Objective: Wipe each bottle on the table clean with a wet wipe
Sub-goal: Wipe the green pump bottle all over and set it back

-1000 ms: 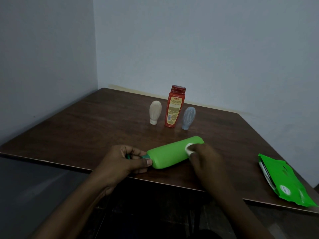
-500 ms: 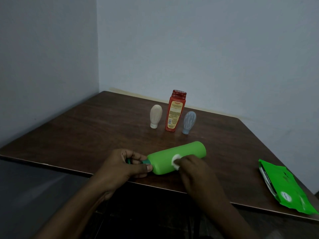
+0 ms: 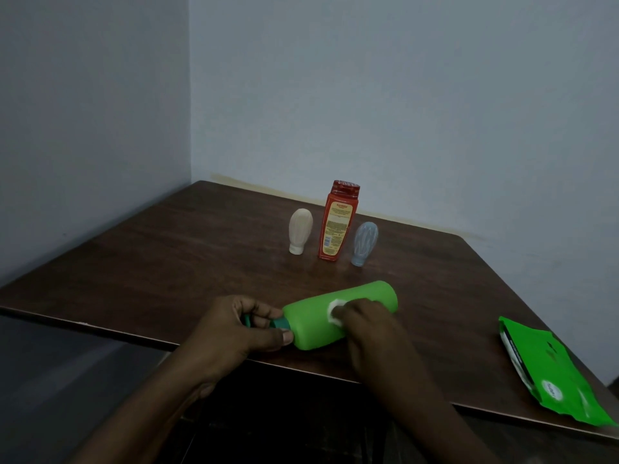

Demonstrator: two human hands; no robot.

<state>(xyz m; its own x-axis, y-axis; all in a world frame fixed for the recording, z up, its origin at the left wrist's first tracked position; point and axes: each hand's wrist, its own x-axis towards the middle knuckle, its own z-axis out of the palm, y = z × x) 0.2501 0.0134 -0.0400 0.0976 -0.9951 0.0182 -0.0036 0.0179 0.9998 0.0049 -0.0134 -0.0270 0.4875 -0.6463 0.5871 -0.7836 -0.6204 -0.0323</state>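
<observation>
Together, curled hands [image 3: 234,329] [image 3: 366,328], wipe [image 3: 335,312] on bottle [image 3: 310,324]

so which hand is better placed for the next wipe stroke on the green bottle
Right. The right hand presses the white wet wipe onto the lying green plastic bottle; the left hand grips its teal cap, steadying it.

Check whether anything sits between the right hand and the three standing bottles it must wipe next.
Only the green bottle, lying on its side under the right hand, which presses the wet wipe on it. Beyond it, nothing visible stands before the cream bottle, red bottle and blue bottle.
</observation>
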